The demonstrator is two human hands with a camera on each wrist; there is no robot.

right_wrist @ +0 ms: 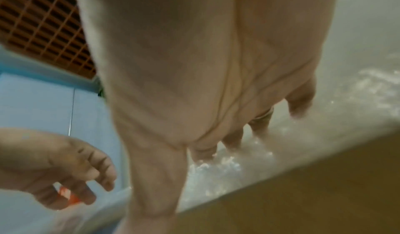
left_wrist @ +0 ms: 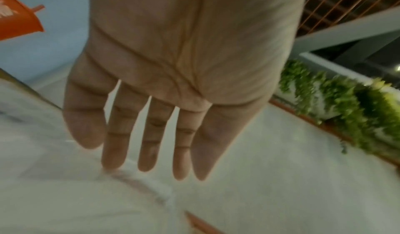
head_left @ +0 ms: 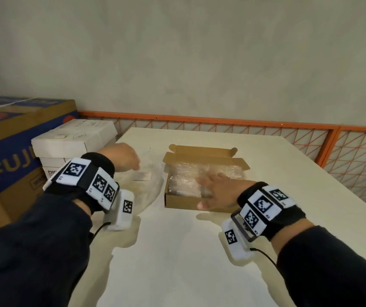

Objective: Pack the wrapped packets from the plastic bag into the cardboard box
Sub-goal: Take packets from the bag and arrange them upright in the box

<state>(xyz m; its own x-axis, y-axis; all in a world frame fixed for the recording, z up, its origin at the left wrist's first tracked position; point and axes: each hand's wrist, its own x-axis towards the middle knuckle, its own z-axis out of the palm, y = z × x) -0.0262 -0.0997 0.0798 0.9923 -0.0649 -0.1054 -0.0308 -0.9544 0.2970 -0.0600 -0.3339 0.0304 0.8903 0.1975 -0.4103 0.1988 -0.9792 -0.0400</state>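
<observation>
Right hand [head_left: 216, 190] lies flat with fingers spread, pressing down on the bubble-wrapped packets [head_left: 190, 173] already in the cardboard box [head_left: 186, 201]; its grip is open, nothing pinched. Left hand [head_left: 126, 159] hovers over the clear plastic bag [head_left: 148, 189] just left of the box. Left wrist view shows straight, slightly spread fingers [left_wrist: 114, 145] holding nothing, so that grip is open too. The bag lies flat on the white worktop [head_left: 199, 251] and looks nearly empty; a small pale label or packet [head_left: 142, 176] shows through the film, too blurry to say which. Risks, as a judgement: pressing hard could pop the bubble wrap or bulge the thin box walls so the lid flap [head_left: 202, 151] won't tuck; the packets sit up near the rim, so one could ride up and slide out once the hand lifts; the slippery bag may slide on the worktop when the left hand reaches in one-handed. Orientation: the box's long axis runs left to right, lid hinged on the far side and standing open. The packets seem to lie flat across the box, but their own axis can't be read through the wrap.
</observation>
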